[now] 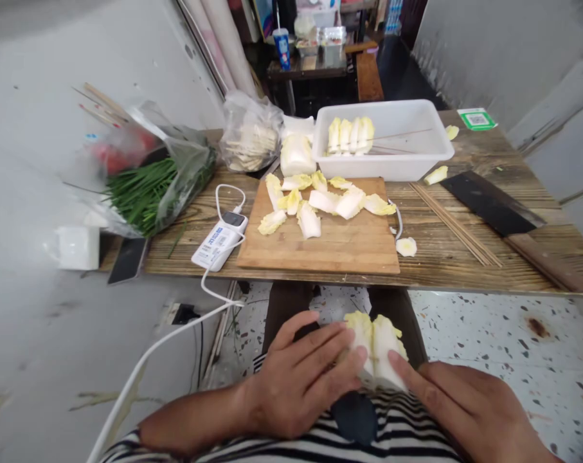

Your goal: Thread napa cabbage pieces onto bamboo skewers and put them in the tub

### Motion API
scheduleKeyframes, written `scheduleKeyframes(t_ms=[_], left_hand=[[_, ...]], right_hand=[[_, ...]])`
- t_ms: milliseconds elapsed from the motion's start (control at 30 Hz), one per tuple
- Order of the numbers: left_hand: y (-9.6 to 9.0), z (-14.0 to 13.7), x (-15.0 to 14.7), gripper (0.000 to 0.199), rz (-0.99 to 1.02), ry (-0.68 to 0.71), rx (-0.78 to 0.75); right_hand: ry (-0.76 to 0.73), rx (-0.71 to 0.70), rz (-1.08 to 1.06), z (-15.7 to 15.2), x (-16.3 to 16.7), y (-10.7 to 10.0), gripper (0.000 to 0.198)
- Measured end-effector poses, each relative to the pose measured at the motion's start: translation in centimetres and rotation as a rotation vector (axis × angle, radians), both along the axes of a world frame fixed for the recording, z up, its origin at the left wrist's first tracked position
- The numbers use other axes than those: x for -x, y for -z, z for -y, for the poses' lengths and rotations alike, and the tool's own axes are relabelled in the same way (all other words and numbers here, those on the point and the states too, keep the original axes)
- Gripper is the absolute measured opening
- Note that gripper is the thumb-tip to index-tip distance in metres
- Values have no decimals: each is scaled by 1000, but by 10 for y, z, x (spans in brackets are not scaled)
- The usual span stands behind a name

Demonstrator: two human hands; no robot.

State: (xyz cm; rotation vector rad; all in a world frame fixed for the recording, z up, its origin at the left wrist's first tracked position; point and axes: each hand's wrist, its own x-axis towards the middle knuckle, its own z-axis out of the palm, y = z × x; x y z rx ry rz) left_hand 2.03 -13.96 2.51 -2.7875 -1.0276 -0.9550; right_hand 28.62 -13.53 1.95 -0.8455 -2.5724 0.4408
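Observation:
Close to my striped shirt, pale yellow-white napa cabbage leaves [374, 344] are held side by side between my hands. My left hand [303, 370] lies over their left side, fingers stretched across and pressing on them. My right hand [465, 399] grips their right edge, its index finger against the white stalk and the other fingers curled. Whether a skewer is in that hand or through the leaves is hidden. Beyond the hands, several loose cabbage leaves [324, 200] lie on the wooden cutting board [320, 254].
A white plastic tub [392, 168] holds skewered cabbage pieces. Right of the board lie bamboo skewers [455, 225] and a cleaver [493, 202]. A white power bank [220, 241] with a cable, bagged green chives [144, 193], a bag of pale slices [250, 138] and a phone [128, 259] are leftward.

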Motion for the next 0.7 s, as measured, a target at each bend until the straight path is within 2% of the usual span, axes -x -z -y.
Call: scheduleKeyframes(t_ms=[67, 133, 233, 300, 333, 433, 567, 700], left_hand=[[0, -2, 3, 35, 68, -67, -49], [2, -4, 7, 38, 153, -162, -87], [10, -9, 11, 46, 227, -361, -97], [17, -13, 13, 48, 228, -452, -67], [21, -16, 14, 46, 221, -472, -40], [33, -24, 19, 36, 201, -510, 19], [53, -43, 34, 22, 170, -610, 17], [71, -71, 56, 22, 176, -733, 3]], right_hand=[[104, 47, -91, -1, -4, 6, 49], [299, 254, -302, -4, -4, 14, 45], [656, 850, -752, -13, 5, 25, 25], [728, 1191, -993, -21, 12, 29, 24], [709, 1299, -1066, -25, 15, 30, 25], [671, 1397, -1153, -31, 18, 30, 23], [684, 1396, -1152, -31, 14, 30, 23], [667, 1388, -1135, -33, 8, 36, 24]])
